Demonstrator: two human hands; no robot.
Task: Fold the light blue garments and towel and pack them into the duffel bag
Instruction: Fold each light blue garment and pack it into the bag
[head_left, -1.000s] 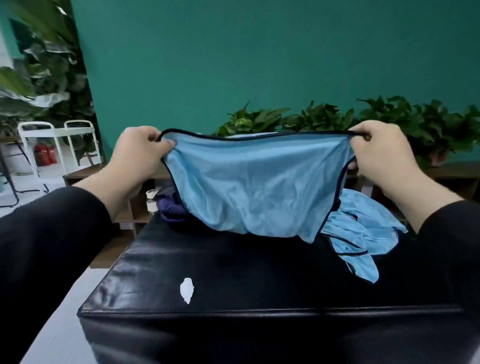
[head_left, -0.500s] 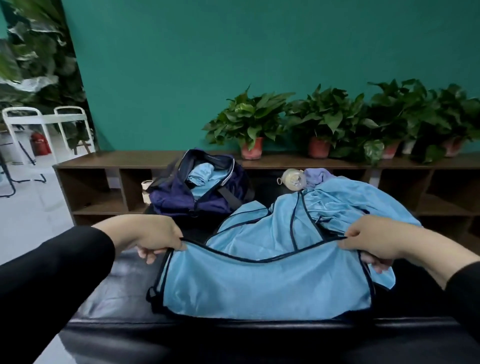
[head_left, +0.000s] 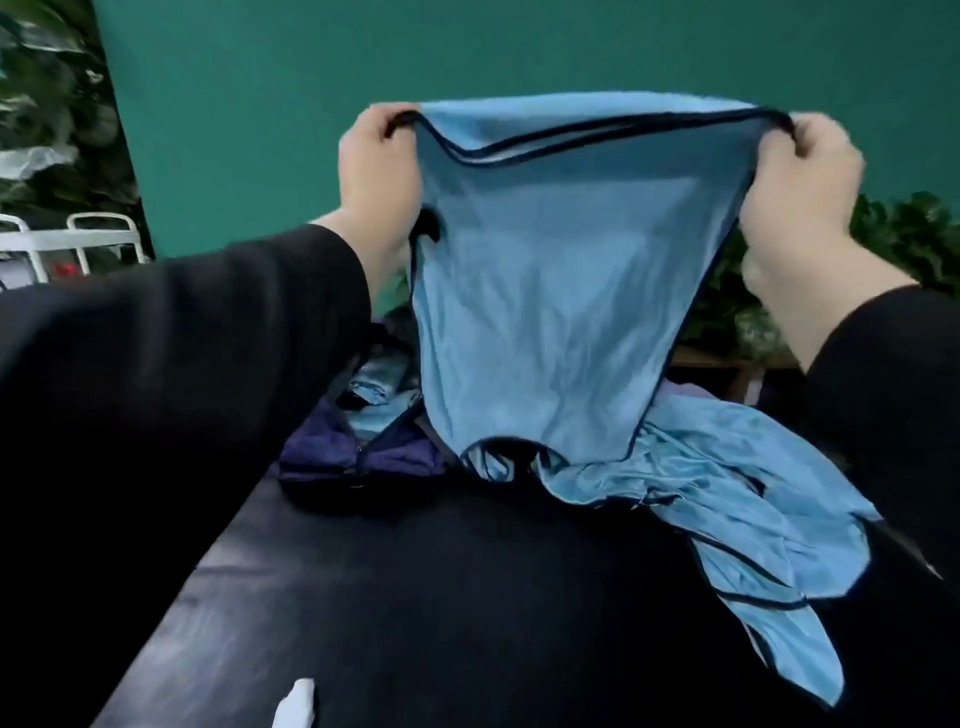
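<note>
Both hands, left hand (head_left: 382, 166) and right hand (head_left: 802, 192), were clamped on the top corners of a navy-trimmed light blue satin garment (head_left: 550, 291) raised over the black table's (head_left: 415, 597) far edge, apparently shaking it out, with laying flat judged next.

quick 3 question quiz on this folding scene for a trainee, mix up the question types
1. True or false: the left hand and the right hand each have a grip on a top corner of the light blue garment with dark navy trim.
2. Multiple choice: where is the navy fabric duffel bag? A) on the floor B) on the black padded table, behind and left of the held garment C) on a chair
3. Fill in: the bag's zipper is ____, with light blue fabric showing inside.

Key: 1 true; 2 B; 3 open
</note>
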